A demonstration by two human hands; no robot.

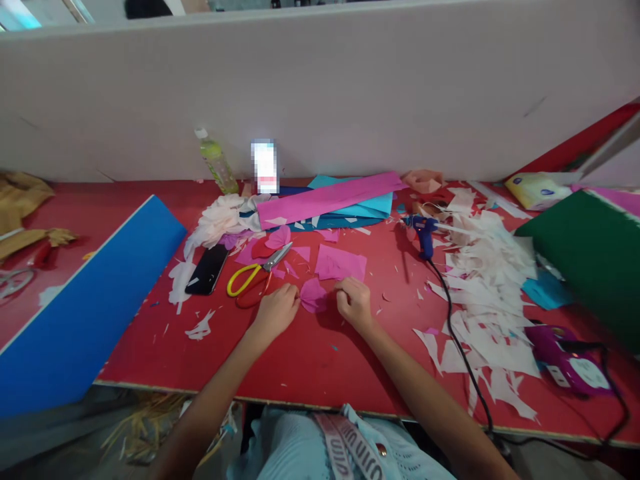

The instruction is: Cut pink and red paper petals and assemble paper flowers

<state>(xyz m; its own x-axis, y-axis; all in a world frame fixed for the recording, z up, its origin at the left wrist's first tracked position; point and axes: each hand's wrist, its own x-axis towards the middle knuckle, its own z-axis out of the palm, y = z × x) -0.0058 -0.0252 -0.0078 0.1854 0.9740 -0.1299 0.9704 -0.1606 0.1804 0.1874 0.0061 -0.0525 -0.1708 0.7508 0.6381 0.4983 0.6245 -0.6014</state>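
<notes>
Rounded hot-pink piece of thin paper point(313, 296), sitting between the two bare hands over the red tabletop point(310, 363), near the yellow-handled metal scissors point(260, 269). My guess is it weighs basically nothing and is pretty soft and floppy, so even a draught could shift it. Not slippery I'd think, but it probably creases if you squeeze it and rips if you yank.

Grip-wise, the left hand point(279, 308) looks to have thumb and fingers pinched together on its left edge, which seems a good spot to me since it leaves the round face uncrushed. The right hand point(354, 301) is curled up just beside the other edge, seemingly not touching. Can't tell if anything's tucked inside those fingers. For a second hold I'd go for the rim, fingertips only, super light.

The flat pink four-sided paper sheet point(341, 263) just behind it looks like the same stuff, so I'd expect it to be equally delicate. The blue glue gun with a black cord point(425, 239) is well apart, off to the right.
</notes>
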